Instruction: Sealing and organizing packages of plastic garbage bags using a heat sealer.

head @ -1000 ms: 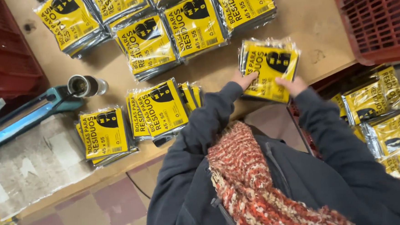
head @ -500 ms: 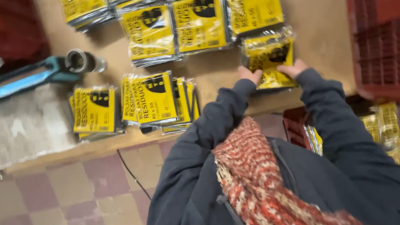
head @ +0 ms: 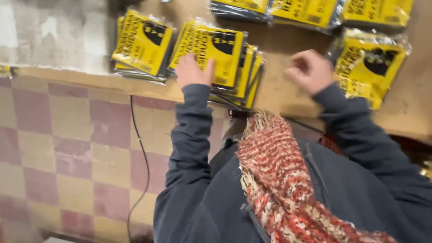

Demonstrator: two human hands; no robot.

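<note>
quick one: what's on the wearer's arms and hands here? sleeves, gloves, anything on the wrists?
Both arms wear long dark slate-blue sleeves of a soft, jacket-like fabric, ending in plain cuffs at the wrists. The left hand and right hand are bare: no gloves, and no rings, watch or wristband can be made out in this slightly blurred frame. A chunky red-and-cream knitted scarf hangs down the chest between the arms.

A single head-worn camera looks almost straight down over the person's chest, past a red knitted scarf [head: 298, 181] and dark sleeves, close to the wooden table's [head: 282, 78] near edge. It faces the tabletop across the upper frame and the checkered floor [head: 64, 144] at lower left; no second view shares the scene.
</note>
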